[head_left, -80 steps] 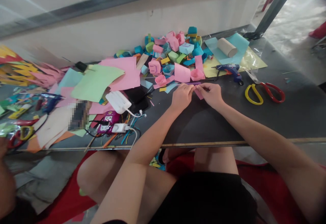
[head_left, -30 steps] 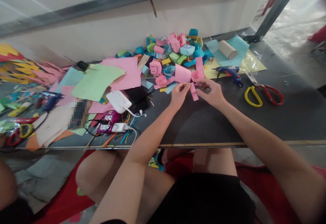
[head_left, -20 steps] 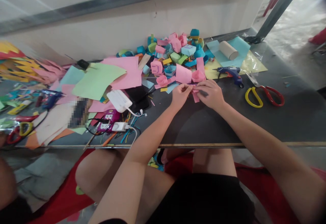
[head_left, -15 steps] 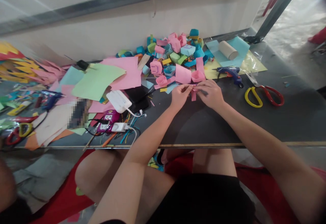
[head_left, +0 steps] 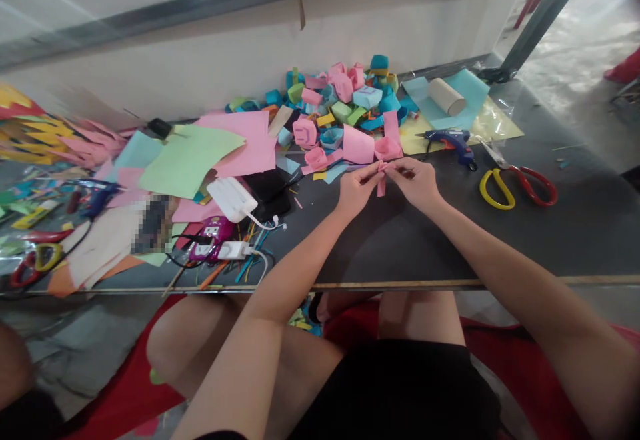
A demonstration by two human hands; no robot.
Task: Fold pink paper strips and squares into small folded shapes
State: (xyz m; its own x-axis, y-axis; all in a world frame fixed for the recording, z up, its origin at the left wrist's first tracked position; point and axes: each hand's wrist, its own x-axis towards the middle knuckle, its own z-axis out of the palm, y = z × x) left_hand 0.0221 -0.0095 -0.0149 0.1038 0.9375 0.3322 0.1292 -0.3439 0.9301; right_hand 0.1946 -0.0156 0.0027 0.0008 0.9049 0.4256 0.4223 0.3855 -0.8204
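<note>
Between my two hands is a small folded pink paper strip (head_left: 381, 187), one end hanging down toward the dark tabletop. My left hand (head_left: 359, 187) pinches it from the left with thumb and finger. From the right, the fingertips of my right hand (head_left: 414, 179) press on the same strip; the fold itself is partly covered by the fingers. Just beyond the hands lie a curved pink paper piece (head_left: 359, 145) and a pink paper loop (head_left: 387, 148). A further pink loop (head_left: 315, 158) rests to the left of them.
Behind is a heap of coloured paper pieces (head_left: 345, 87). On the right lie a blue glue gun (head_left: 453, 140), scissors (head_left: 517, 183) and a cardboard tube (head_left: 447, 97). Leftward are paper sheets (head_left: 193, 157), a white adapter (head_left: 232, 199), a purple power socket (head_left: 213, 237) and another glue gun (head_left: 97, 197).
My fingers have shifted slightly on the pink strip, and its folded part now shows more between the fingertips. Both hands stay in about the same place.
</note>
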